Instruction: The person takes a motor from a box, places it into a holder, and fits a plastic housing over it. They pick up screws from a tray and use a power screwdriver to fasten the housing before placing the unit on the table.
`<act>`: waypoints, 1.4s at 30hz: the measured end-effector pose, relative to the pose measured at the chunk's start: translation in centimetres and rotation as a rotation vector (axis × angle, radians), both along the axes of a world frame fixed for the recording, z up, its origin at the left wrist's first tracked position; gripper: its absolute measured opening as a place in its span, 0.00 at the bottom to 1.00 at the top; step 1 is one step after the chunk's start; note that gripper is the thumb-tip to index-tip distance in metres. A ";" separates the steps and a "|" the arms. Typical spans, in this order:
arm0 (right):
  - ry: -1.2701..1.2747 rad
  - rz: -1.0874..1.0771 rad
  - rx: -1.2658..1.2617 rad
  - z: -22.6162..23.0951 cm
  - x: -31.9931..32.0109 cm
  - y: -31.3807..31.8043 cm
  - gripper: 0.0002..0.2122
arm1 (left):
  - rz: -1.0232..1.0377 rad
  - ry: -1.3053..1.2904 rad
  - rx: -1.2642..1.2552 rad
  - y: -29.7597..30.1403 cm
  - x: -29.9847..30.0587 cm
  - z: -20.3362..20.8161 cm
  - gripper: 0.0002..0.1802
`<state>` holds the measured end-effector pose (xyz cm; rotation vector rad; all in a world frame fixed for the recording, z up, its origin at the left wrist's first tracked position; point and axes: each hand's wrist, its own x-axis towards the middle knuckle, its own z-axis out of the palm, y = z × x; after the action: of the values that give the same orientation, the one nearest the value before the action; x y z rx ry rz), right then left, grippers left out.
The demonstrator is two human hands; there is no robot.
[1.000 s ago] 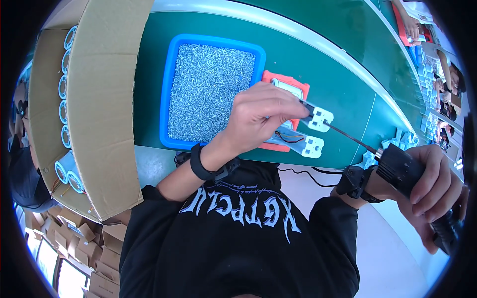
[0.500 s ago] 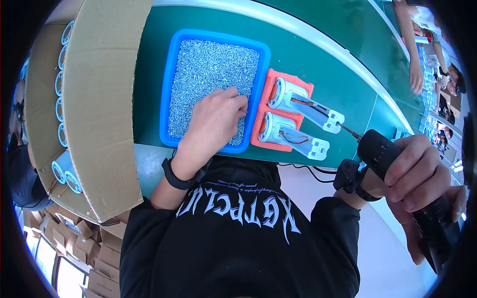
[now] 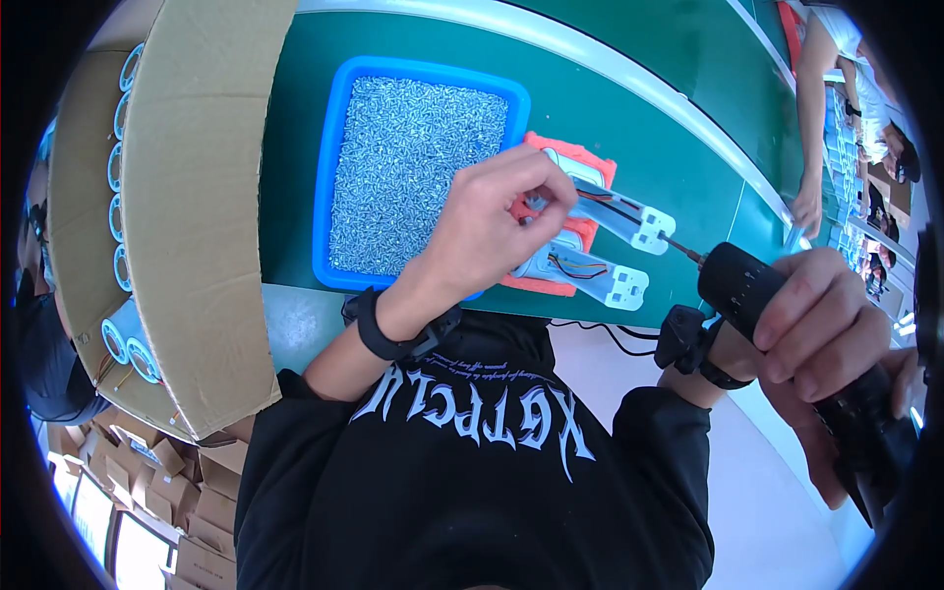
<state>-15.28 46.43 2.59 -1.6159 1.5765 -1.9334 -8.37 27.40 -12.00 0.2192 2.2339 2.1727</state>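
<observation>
- Head view, counts: we see 1 blue tray [image 3: 329, 177] full of small silver screws [image 3: 413, 167], 1 orange fixture [image 3: 590, 162] carrying 2 white housings, 1 black power screwdriver [image 3: 787, 334], 1 cardboard box [image 3: 197, 197] at left w/ blue-rimmed cylinders [image 3: 128, 339] beside it.
- Our left hand [image 3: 492, 231] is over the tray's right edge, fingertips [image 3: 546, 192] pinched shut at the upper white housing [image 3: 615, 206]; whatever's in the pinch is too small to tell.
- Lower white housing [image 3: 590, 275] lies just below, wires showing.
- Both housings: long axis runs left-to-right, tilting down toward the right, tab ends to the right.
- Our right hand [image 3: 836, 344] is wrapped tight round the screwdriver body; its bit [image 3: 678, 244] points up-left at the upper housing's tab end, tool axis diagonal.
- Another person's arm [image 3: 811, 118] rests far right on the green table [image 3: 639, 88].
</observation>
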 end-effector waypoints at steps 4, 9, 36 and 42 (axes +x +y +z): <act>-0.007 -0.036 -0.056 -0.9 0.2 -0.3 0.33 | 0.134 0.240 -0.126 1.0 -0.3 -2.0 0.06; -0.042 -0.022 -0.090 -1.5 0.0 0.1 0.32 | 0.173 0.130 -0.012 2.1 0.2 -2.6 0.09; -0.272 -0.236 -0.472 0.9 -0.2 3.9 0.20 | 0.038 0.076 0.245 0.9 0.5 -1.4 0.12; -0.173 -0.216 -0.329 0.5 0.4 3.0 0.31 | 0.155 0.208 -0.479 -1.5 0.9 -0.5 0.13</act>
<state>-14.91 49.39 3.12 -1.3797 1.4769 -2.4827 -7.43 25.85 -12.46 0.2767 2.8896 1.6623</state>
